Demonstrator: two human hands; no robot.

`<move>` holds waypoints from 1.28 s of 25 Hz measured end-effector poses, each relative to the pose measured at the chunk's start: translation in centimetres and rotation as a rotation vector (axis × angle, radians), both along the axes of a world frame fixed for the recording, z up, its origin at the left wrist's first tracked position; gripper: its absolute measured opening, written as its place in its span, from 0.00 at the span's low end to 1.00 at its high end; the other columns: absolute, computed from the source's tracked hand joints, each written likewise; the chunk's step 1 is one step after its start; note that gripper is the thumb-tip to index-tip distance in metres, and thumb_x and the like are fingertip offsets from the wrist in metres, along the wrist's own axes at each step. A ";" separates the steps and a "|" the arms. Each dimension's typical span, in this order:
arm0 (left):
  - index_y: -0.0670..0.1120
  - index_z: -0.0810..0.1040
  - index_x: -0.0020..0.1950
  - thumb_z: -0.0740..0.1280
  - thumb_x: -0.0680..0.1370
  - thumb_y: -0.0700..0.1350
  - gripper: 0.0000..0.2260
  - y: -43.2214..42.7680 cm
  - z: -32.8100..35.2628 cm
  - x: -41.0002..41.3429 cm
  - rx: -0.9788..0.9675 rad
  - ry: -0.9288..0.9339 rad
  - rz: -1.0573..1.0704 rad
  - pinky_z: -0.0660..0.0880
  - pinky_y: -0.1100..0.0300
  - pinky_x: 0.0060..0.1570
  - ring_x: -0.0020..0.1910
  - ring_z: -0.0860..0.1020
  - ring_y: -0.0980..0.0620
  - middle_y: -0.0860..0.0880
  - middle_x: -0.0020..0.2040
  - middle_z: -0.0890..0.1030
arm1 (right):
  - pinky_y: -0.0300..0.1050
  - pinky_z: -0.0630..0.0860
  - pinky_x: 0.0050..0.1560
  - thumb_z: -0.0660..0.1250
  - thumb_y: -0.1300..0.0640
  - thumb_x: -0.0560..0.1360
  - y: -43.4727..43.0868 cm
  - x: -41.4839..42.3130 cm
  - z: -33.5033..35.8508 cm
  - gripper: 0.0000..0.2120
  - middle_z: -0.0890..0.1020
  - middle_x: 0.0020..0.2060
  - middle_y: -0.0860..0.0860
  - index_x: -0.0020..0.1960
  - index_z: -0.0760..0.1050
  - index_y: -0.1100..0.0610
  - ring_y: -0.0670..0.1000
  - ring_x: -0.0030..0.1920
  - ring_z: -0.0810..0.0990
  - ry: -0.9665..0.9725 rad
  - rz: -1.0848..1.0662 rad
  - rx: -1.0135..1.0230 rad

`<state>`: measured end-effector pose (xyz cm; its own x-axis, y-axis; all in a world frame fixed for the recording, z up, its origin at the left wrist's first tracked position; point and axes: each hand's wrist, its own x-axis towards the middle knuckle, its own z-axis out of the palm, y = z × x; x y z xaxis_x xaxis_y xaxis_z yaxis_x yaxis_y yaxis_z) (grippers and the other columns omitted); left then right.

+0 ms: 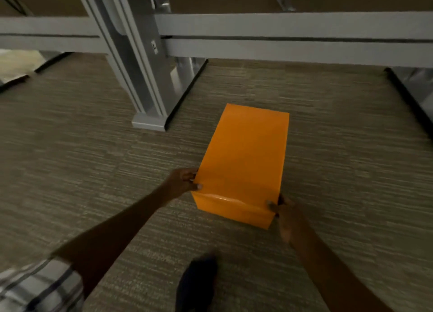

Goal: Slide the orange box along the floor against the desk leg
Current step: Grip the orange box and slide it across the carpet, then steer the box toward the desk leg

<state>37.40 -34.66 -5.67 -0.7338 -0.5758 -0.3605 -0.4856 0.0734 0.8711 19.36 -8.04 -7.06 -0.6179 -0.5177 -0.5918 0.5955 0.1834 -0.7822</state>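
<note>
Carpet (82,147) still separates the box (243,161) from the desk leg (150,121) up-left of it, so with the left hand (181,181) and right hand (287,215) clasping its near corners, the slide looks unfinished.

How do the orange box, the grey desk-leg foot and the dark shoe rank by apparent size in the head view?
1. Orange rectangular box, clearly largest.
2. Dark shoe, though it is cut off by the frame and nearer the camera, so unsure.
3. Grey metal desk-leg foot, smallest but farthest.
</note>
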 end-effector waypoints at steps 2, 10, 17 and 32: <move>0.53 0.80 0.63 0.78 0.69 0.35 0.26 -3.5 0.8 0.7 -0.025 -0.008 0.016 0.82 0.68 0.42 0.48 0.85 0.62 0.58 0.50 0.87 | 0.59 0.71 0.64 0.62 0.68 0.80 -3.2 0.4 0.3 0.26 0.72 0.73 0.60 0.77 0.64 0.58 0.63 0.71 0.72 0.001 0.014 -0.027; 0.48 0.75 0.69 0.70 0.75 0.32 0.24 -17.3 4.4 4.5 -0.166 0.003 0.026 0.81 0.66 0.46 0.50 0.83 0.59 0.49 0.58 0.83 | 0.52 0.71 0.59 0.64 0.69 0.78 -20.3 1.7 0.1 0.24 0.78 0.68 0.57 0.73 0.71 0.56 0.54 0.59 0.77 0.123 0.122 -0.129; 0.38 0.70 0.72 0.58 0.77 0.26 0.24 -21.1 -1.9 3.0 -0.273 0.061 0.358 0.76 0.51 0.52 0.60 0.76 0.42 0.40 0.65 0.76 | 0.66 0.73 0.67 0.69 0.65 0.77 -27.5 1.7 -2.4 0.15 0.81 0.62 0.65 0.63 0.77 0.64 0.65 0.62 0.79 0.289 0.290 0.005; 0.53 0.51 0.82 0.54 0.76 0.72 0.40 -21.0 -6.3 2.6 -1.341 -0.300 -0.223 0.56 0.43 0.79 0.82 0.54 0.51 0.51 0.82 0.57 | 0.59 0.48 0.81 0.55 0.44 0.83 -29.9 3.3 -3.8 0.35 0.52 0.82 0.59 0.81 0.49 0.62 0.60 0.82 0.48 1.737 0.912 0.374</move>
